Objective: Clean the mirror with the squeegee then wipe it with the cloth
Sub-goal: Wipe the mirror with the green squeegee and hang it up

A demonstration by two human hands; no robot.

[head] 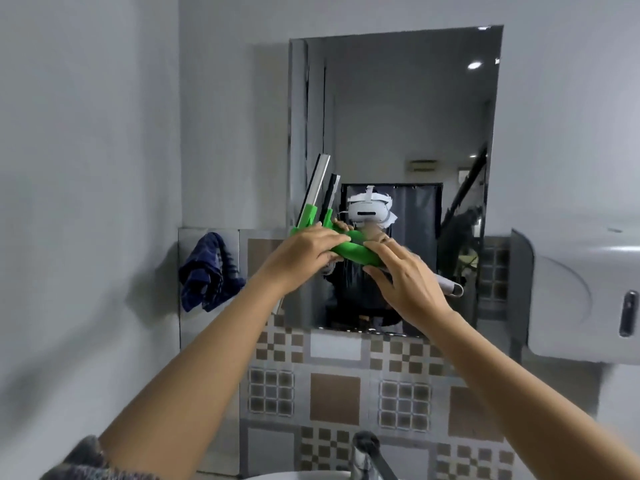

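Basin rim [298,475] shows at bottom edge w/ a chrome tap [367,457]; its contents are out of view. Both hands hold a green squeegee [349,251] up against the lower left of the wall mirror [398,116]. Its green handle lies roughly level; the silver-and-black blade stands tilted upward at the mirror's left edge, doubled by its reflection. Left hand [301,254] has fingers curled over the handle. Right hand [401,282] grips the handle's right end, fingers partly spread. Dark blue cloth [207,271] hangs on the wall left of the mirror. White dispenser [581,296] at right. Patterned tiles [332,393] below.
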